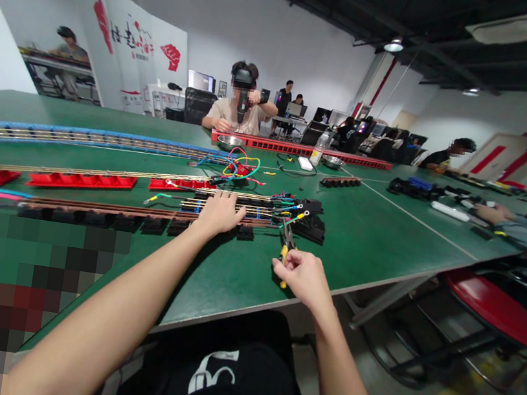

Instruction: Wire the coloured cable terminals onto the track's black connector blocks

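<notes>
My left hand [219,212] lies palm down across the rail assembly [158,213], a long strip with copper-coloured bars and black holders underneath. Its fingers are stretched out and the thumb stands apart. Closed around yellow-handled pliers [284,253] is my right hand [304,275], near the table's front edge. The jaws point away from me and reach the right end of the rails. Whether they grip anything there is too small to tell. Short wires with ring terminals [301,214] stick up beside the jaws, next to black end blocks [309,225].
Red holders [82,180] and a curved blue rail [80,138] lie to the left. Loose coloured wires [241,167], a metal bowl [230,142] and a bottle [318,149] stand farther back. A person sits opposite behind a long red strip [299,149]. A red stool [497,309] is at right.
</notes>
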A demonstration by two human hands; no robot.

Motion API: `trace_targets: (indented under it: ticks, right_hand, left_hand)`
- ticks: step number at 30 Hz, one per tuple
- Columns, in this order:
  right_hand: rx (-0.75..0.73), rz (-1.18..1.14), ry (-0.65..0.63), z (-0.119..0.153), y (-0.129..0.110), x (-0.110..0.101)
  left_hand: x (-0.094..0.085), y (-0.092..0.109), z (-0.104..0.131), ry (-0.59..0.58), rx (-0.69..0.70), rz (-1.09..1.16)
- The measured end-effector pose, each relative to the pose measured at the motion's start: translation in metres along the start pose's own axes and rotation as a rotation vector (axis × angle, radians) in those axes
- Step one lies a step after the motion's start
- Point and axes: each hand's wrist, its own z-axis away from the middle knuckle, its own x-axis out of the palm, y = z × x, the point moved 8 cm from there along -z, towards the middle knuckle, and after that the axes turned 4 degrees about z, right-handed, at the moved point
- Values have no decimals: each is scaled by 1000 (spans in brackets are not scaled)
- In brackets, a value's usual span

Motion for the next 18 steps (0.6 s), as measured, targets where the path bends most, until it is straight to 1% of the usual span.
trace_targets:
  ticks: [3, 7, 12, 15, 18]
  right_hand:
    - [-3, -27, -23, 0, 3, -6]
    - [27, -146, -83, -3, 18, -11]
    - [71, -445, -160, -8, 33, -10]
    - [131, -697, -187, -9, 34, -5]
    - [226, -949, -246, -7, 30, 6]
  left_hand:
    - [0, 0, 0, 0, -4, 7]
    - [1, -1, 0, 0, -5, 8]
    - [1, -1, 0, 6, -3, 12]
    - [1, -1, 0, 7, 1, 4]
    - [0, 0, 0, 12, 11, 3]
